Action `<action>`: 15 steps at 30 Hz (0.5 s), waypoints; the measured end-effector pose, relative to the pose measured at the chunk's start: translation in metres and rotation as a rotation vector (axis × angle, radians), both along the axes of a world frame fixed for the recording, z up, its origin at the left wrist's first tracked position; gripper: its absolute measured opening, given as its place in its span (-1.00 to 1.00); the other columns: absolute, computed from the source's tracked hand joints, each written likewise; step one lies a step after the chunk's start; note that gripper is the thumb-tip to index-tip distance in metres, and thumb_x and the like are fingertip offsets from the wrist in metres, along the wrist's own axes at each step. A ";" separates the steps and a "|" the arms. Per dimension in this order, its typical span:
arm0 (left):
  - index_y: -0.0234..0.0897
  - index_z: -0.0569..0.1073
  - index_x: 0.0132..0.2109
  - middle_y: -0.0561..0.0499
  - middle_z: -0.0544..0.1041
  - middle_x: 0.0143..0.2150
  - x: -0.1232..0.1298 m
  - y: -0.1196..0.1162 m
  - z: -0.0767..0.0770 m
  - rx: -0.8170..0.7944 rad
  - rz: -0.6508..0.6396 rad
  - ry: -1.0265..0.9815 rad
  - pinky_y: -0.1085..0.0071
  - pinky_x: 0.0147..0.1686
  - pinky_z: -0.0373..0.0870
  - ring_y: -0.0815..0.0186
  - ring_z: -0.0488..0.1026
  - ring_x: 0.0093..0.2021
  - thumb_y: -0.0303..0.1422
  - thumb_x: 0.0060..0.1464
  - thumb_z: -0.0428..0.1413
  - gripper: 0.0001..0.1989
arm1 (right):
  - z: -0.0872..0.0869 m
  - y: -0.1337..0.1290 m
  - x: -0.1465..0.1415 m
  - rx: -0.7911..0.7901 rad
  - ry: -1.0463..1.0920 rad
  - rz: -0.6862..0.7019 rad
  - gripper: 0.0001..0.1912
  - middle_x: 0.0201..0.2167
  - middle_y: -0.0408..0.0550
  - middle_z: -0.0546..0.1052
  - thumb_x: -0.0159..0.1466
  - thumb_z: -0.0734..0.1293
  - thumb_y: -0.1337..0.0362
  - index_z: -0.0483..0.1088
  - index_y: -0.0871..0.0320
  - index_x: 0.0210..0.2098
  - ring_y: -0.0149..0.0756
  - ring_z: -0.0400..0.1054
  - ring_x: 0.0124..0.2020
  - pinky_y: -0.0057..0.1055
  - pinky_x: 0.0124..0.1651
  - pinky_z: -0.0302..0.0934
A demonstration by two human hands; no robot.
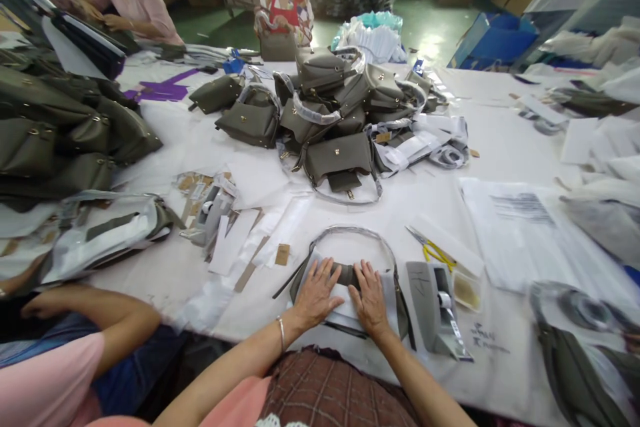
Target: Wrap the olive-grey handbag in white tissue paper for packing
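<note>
A dark olive handbag (345,272) lies in front of me with white wrapping sheet (393,297) over its front. Its handle, wrapped in clear plastic, arches away from me. My left hand (317,293) rests flat on the left part of the bag, fingers spread. On the right part, my right hand (369,297) lies flat too, fingers apart, pressing on the sheet. A grey tape dispenser (430,307) stands just right of the bag. Behind it are yellow-handled scissors (434,250) and a small clear tray (467,290).
Beyond my hands is a heap of olive handbags (340,107); more bags (55,133) pile up at left. Another tape dispenser (213,213) sits among cardboard tags and paper strips. Plastic bags (525,233) lie at right. A co-worker's arm (100,307) is close on my left.
</note>
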State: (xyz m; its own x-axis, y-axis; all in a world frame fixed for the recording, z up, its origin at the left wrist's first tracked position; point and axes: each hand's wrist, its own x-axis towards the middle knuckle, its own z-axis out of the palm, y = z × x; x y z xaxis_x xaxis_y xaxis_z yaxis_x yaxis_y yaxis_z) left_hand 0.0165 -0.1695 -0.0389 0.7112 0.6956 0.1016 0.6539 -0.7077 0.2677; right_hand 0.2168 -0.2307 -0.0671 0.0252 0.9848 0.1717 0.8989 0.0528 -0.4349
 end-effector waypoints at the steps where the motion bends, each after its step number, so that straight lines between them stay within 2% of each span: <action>1: -0.22 -0.04 0.42 -0.22 -0.05 0.45 0.000 0.000 -0.002 -0.011 0.000 -0.001 0.00 0.36 -0.06 0.05 -0.10 0.44 0.08 0.20 -0.01 -0.19 | -0.002 0.000 0.000 0.006 -0.018 0.005 -0.41 0.39 0.09 0.07 0.41 0.10 0.10 -0.01 0.09 0.38 -0.04 -0.12 0.42 0.09 0.36 -0.13; 9: -0.19 -0.11 0.44 -0.26 -0.09 0.45 0.003 0.002 -0.007 -0.073 -0.005 -0.003 0.01 0.36 -0.08 0.02 -0.14 0.45 0.09 0.17 0.03 -0.13 | -0.010 0.001 0.003 0.039 -0.087 0.034 -0.36 0.37 0.03 0.13 0.39 0.13 0.09 -0.08 0.04 0.41 -0.03 -0.07 0.40 0.07 0.36 -0.13; 12: -0.20 -0.10 0.44 -0.28 -0.06 0.44 0.004 0.002 -0.006 -0.076 0.002 -0.022 0.01 0.36 -0.09 0.03 -0.13 0.44 0.09 0.17 0.03 -0.13 | -0.013 0.001 0.005 0.036 -0.079 0.034 -0.38 0.36 0.04 0.16 0.39 0.11 0.09 -0.03 0.06 0.39 -0.05 -0.07 0.40 0.07 0.36 -0.14; 15: -0.22 -0.05 0.42 -0.28 -0.02 0.43 0.005 0.002 -0.003 -0.083 0.008 -0.044 0.02 0.36 -0.09 0.05 -0.11 0.44 0.09 0.18 0.02 -0.16 | -0.011 0.003 0.012 -0.034 -0.014 0.036 -0.42 0.33 0.05 0.21 0.39 0.09 0.04 0.09 0.08 0.35 -0.05 -0.01 0.38 0.08 0.36 -0.11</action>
